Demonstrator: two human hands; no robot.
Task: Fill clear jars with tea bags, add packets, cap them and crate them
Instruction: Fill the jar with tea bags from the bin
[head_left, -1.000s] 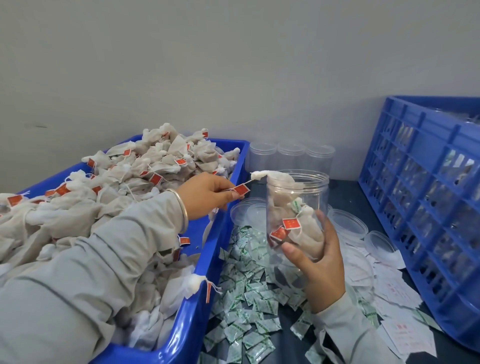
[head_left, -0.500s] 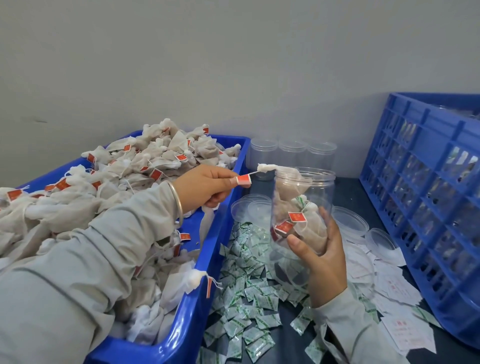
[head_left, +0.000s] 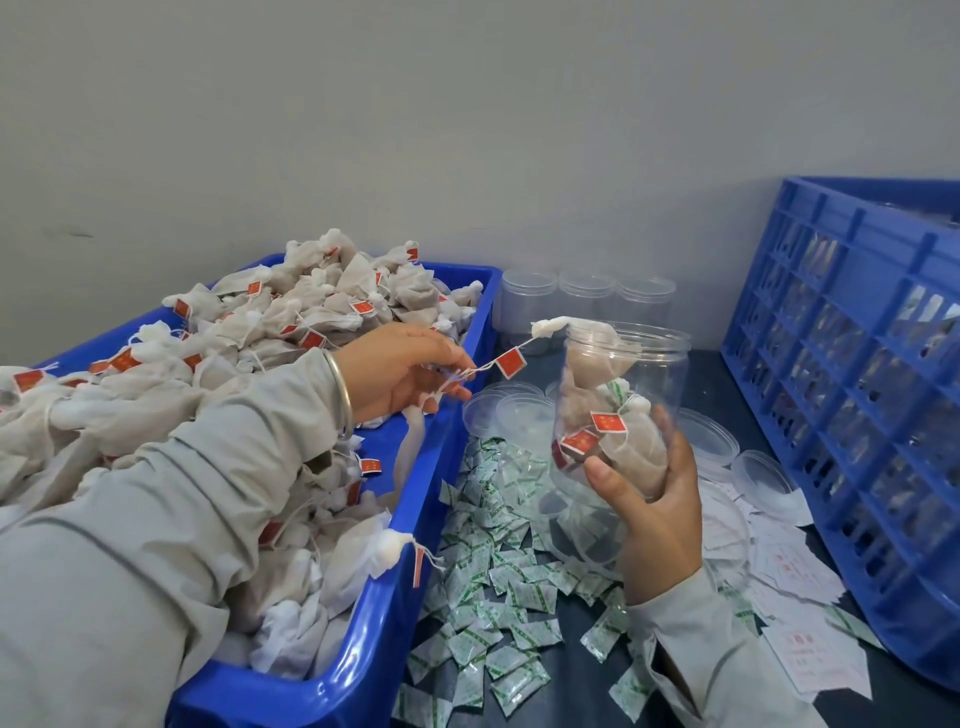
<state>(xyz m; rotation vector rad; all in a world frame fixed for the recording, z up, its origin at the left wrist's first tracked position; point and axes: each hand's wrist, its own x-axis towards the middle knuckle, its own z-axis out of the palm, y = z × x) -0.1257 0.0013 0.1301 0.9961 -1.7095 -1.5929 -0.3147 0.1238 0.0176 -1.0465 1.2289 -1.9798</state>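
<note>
The right hand (head_left: 657, 512) grips a clear jar (head_left: 621, 410) from below, fingers curled round its lower wall, holding it tilted above the worktop (head_left: 576, 680). Several tea bags lie inside it. One more tea bag (head_left: 597, 340) sits in the jar's mouth, its knotted top poking over the rim. The left hand (head_left: 402, 371) pinches that bag's string, with the red tag (head_left: 510, 362) hanging between hand and jar. Left of the jar stands a blue tub (head_left: 379, 644) heaped with tea bags; green-printed packets (head_left: 488, 587) are strewn below it.
</note>
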